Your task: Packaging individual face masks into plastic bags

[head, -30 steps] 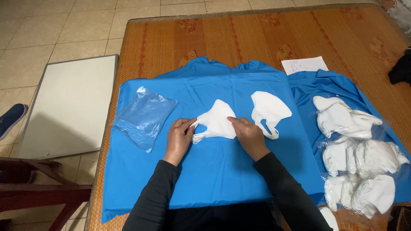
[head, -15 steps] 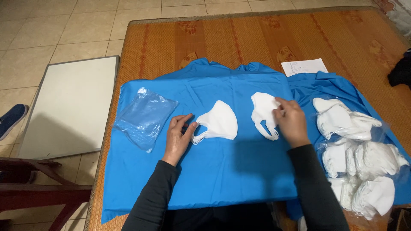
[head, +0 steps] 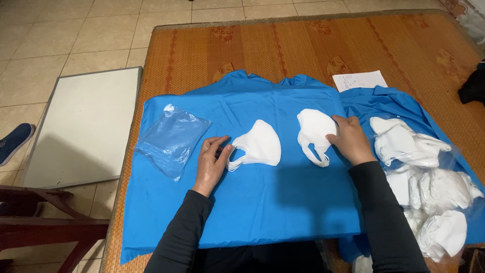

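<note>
While both hands (head: pixel 211 162) (head: pixel 349 140) touch masks (head: pixel 260 146) (head: pixel 313 132), blue cloth (head: pixel 262 207) lies bare.

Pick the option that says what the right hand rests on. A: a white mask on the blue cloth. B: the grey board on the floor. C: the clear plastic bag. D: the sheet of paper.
A: the right hand lies on the edge of a white mask on the blue cloth.

Two flat stacks of white moulded face masks lie on the blue cloth, one stack (head: pixel 257 147) touching the left grip's (head: pixel 211 163) fingertips with its ear loops toward them, the other (head: pixel 314 134) under the right grip's (head: pixel 350 140) fingers.
</note>
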